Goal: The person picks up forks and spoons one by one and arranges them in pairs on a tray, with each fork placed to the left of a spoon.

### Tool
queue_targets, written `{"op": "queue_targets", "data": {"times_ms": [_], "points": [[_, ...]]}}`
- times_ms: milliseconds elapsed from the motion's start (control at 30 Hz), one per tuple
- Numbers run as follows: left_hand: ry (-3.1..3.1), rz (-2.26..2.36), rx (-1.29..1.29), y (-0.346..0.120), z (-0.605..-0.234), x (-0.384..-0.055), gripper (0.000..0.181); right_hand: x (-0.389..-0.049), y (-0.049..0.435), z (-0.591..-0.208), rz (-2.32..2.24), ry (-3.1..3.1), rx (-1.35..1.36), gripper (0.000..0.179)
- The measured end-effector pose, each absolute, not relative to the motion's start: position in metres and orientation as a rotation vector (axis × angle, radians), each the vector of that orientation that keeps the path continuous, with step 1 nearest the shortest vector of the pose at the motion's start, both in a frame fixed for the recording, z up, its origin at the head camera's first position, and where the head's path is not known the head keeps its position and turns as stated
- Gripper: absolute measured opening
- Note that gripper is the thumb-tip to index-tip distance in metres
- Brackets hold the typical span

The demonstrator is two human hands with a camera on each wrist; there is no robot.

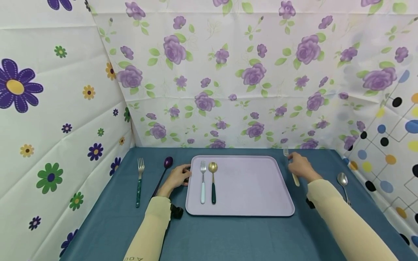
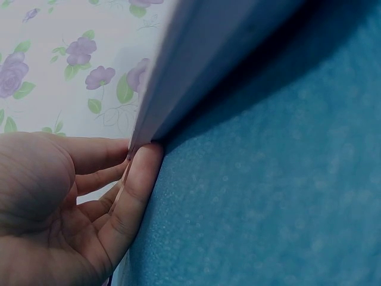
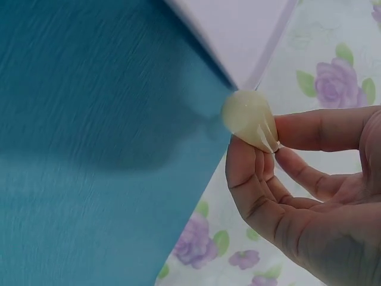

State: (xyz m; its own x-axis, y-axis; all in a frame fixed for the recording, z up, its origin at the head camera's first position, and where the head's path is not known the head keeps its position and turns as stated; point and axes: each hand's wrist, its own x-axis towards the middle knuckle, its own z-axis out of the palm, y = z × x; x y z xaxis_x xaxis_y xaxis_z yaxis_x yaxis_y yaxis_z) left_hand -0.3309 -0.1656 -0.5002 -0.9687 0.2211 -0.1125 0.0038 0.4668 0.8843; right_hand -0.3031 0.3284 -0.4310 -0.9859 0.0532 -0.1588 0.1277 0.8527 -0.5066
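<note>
A pale lilac tray [image 1: 251,185] lies on the table, holding a fork with a light mint handle [image 1: 203,192] and a gold spoon with a dark green handle [image 1: 213,192]. At the tray's left edge, my left hand [image 1: 177,175] pinches the rim between thumb and fingers [image 2: 138,179]. Right of the tray, my right hand [image 1: 301,166] grips a fork with a cream handle [image 1: 295,180] partway along its length, tines pointing away. In the right wrist view the rounded end of that handle [image 3: 247,119] shows between thumb and fingers; its tines are hidden there.
Left of the tray lie a fork with a dark green handle [image 1: 138,188] and a dark purple spoon [image 1: 168,162], partly behind the left arm. A silver spoon [image 1: 342,179] lies at far right beside the right sleeve. Flowered cloth walls [image 1: 235,119] stand behind the blue tablecloth [image 1: 228,235].
</note>
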Motion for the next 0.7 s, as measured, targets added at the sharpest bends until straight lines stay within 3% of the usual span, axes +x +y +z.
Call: {"op": "queue_targets", "data": {"times_ms": [700], "points": [[2.512,1.511,0.193,-0.165,-0.501,-0.33,0.049,-0.304,0.285,-0.429,-0.902,2.843,0.098,0.053]]}}
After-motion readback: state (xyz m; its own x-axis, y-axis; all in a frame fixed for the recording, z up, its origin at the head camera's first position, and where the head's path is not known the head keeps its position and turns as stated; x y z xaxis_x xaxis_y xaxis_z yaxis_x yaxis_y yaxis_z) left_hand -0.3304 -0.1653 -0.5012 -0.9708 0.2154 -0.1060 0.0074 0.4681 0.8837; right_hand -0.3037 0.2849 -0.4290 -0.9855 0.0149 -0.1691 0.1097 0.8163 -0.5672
